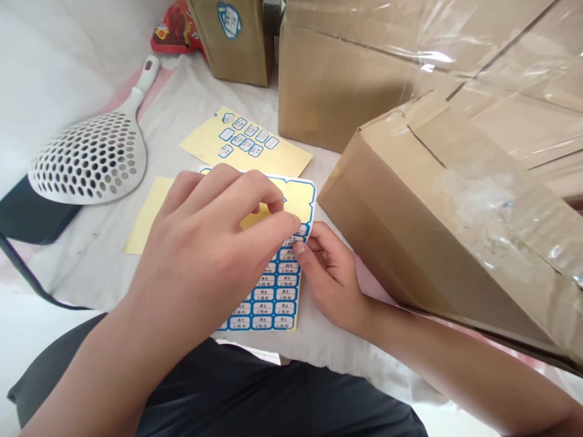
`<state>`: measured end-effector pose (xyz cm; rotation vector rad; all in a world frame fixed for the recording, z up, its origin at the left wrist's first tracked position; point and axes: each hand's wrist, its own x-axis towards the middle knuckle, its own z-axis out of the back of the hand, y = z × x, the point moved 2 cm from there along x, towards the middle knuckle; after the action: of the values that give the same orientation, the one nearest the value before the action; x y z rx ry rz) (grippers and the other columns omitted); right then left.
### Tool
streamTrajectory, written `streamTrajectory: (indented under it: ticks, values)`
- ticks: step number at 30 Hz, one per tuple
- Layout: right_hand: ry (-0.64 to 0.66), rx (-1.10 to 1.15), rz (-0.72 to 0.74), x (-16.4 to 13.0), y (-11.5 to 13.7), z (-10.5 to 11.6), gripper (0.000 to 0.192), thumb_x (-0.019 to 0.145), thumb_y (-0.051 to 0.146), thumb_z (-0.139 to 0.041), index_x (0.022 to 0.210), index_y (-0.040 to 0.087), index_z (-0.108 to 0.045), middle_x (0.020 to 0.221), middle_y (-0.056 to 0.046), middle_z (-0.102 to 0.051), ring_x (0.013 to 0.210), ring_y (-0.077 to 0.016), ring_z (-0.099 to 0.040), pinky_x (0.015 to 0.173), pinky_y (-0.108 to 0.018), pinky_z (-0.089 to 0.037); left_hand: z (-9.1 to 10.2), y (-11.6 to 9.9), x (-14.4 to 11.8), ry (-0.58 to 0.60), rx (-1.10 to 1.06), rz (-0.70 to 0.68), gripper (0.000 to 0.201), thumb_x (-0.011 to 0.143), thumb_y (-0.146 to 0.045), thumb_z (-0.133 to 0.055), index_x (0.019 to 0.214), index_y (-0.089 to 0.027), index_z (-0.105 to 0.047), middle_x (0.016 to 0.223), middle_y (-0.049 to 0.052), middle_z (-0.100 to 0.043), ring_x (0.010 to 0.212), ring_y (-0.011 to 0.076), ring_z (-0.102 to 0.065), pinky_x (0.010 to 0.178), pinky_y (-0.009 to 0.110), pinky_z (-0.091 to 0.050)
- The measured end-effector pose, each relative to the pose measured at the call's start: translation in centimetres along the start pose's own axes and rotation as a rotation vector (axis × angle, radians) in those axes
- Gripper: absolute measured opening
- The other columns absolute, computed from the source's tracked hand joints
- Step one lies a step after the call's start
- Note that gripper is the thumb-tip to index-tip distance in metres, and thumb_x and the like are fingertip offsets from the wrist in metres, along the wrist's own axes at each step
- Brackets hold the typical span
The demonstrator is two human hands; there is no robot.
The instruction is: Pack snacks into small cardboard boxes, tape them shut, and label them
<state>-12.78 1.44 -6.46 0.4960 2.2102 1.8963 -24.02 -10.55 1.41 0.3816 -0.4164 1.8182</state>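
Note:
A sheet of blue-bordered sticker labels (276, 294) with handwriting lies in front of me, its top part bare yellow backing. My right hand (334, 276) grips the sheet's right edge, thumb on top and fingers curled beneath. Over the sheet's left part reaches my left hand (214, 237), hiding many labels. Its index finger bends toward the thumb, and the thumb tip rests at a label near the upper right edge. Whether anything is pinched between them I cannot make out. Just beyond is a yellow sheet (282, 159) carrying several loose labels.
Cardboard boxes (392, 200) with clear tape stand close on the right and behind. A white perforated skimmer (91, 158) lies at left over a dark flat object (39, 212). A brown labelled container (237, 54) and a red packet (177, 30) stand at the back.

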Motion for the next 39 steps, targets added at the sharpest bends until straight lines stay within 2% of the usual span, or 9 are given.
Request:
streamTrajectory:
  ticks: [4,10,13,16,20,27,30,33,39]
  values:
    - [0.015,-0.03,-0.008,-0.1,0.0,0.0,0.016,0.106,0.031,-0.054,0.117,0.027,-0.065,0.095,0.001,-0.069,0.08,-0.0117,-0.065,0.076,-0.025,-0.056,-0.1,-0.1,0.0,0.032,-0.075,0.039,0.016,0.099,-0.02,-0.052,0.09,-0.027,-0.063,0.098,0.001,-0.065,0.093,0.0227,-0.057,0.083,0.037,-0.038]
    - [0.02,-0.095,0.06,-0.2,-0.1,0.0,0.018,0.107,0.027,-0.051,0.119,0.027,-0.065,0.097,0.0,-0.069,0.081,-0.0125,-0.062,0.075,-0.026,-0.054,-0.7,-0.3,0.2,0.088,-0.166,0.066,0.011,0.1,-0.023,-0.051,0.093,-0.028,-0.058,0.095,0.001,-0.064,0.089,0.0237,-0.058,0.076,0.039,-0.039]
    - [0.017,-0.149,0.09,-0.3,0.0,0.0,0.019,0.107,0.027,-0.051,0.12,0.027,-0.065,0.096,0.0,-0.069,0.079,-0.0129,-0.061,0.077,-0.027,-0.055,-0.7,-0.3,0.2,0.082,-0.165,0.077,0.007,0.1,-0.025,-0.052,0.098,-0.029,-0.058,0.097,0.001,-0.063,0.092,0.0245,-0.058,0.077,0.039,-0.039]
    - [0.025,-0.204,0.11,-0.3,0.1,0.0,0.021,0.107,0.027,-0.049,0.121,0.027,-0.066,0.099,0.0,-0.07,0.083,-0.0144,-0.063,0.08,-0.029,-0.055,-0.6,-0.4,0.2,0.082,-0.154,0.061,0.008,0.1,-0.025,-0.053,0.095,-0.028,-0.058,0.094,0.0,-0.062,0.088,0.024,-0.057,0.076,0.038,-0.037]
    - [0.027,-0.194,0.101,-0.3,0.2,-0.1,0.024,0.107,0.026,-0.049,0.123,0.029,-0.066,0.105,-0.001,-0.072,0.092,-0.0159,-0.066,0.083,-0.03,-0.055,-0.5,-0.5,0.1,0.075,-0.134,0.037,0.012,0.1,-0.021,-0.052,0.091,-0.027,-0.058,0.09,0.001,-0.061,0.084,0.0231,-0.055,0.075,0.038,-0.035]
    - [0.036,-0.125,0.069,-0.4,0.3,0.1,0.022,0.106,0.03,-0.051,0.122,0.03,-0.066,0.098,0.0,-0.069,0.084,-0.0154,-0.063,0.08,-0.03,-0.054,-0.2,-0.7,0.0,0.055,-0.063,-0.005,0.019,0.099,-0.017,-0.052,0.084,-0.026,-0.058,0.086,0.002,-0.06,0.08,0.0221,-0.052,0.073,0.039,-0.031]
    - [0.043,-0.1,0.041,-0.3,0.5,0.4,0.023,0.107,0.038,-0.05,0.116,0.027,-0.068,0.087,0.001,-0.066,0.08,-0.0153,-0.062,0.075,-0.029,-0.053,0.0,-0.7,0.0,0.037,-0.043,-0.046,0.02,0.098,-0.015,-0.052,0.083,-0.024,-0.061,0.088,0.003,-0.061,0.081,0.0222,-0.05,0.074,0.039,-0.031]
    - [0.007,-0.092,0.024,-0.1,0.7,0.6,0.028,0.107,0.041,-0.049,0.101,0.024,-0.07,0.08,0.002,-0.062,0.077,-0.0145,-0.06,0.07,-0.027,-0.051,0.2,-0.6,-0.2,0.026,-0.039,-0.111,0.019,0.098,-0.014,-0.053,0.087,-0.024,-0.065,0.089,0.005,-0.061,0.083,0.0229,-0.049,0.074,0.039,-0.031]
    - [-0.07,-0.135,0.007,0.5,0.7,0.5,0.033,0.105,0.04,-0.053,0.079,0.02,-0.062,0.073,0.003,-0.058,0.071,-0.0122,-0.056,0.065,-0.024,-0.047,0.3,-0.3,-0.4,0.013,-0.022,-0.185,0.018,0.097,-0.013,-0.055,0.088,-0.025,-0.065,0.095,0.003,-0.066,0.085,0.0228,-0.054,0.074,0.039,-0.034]
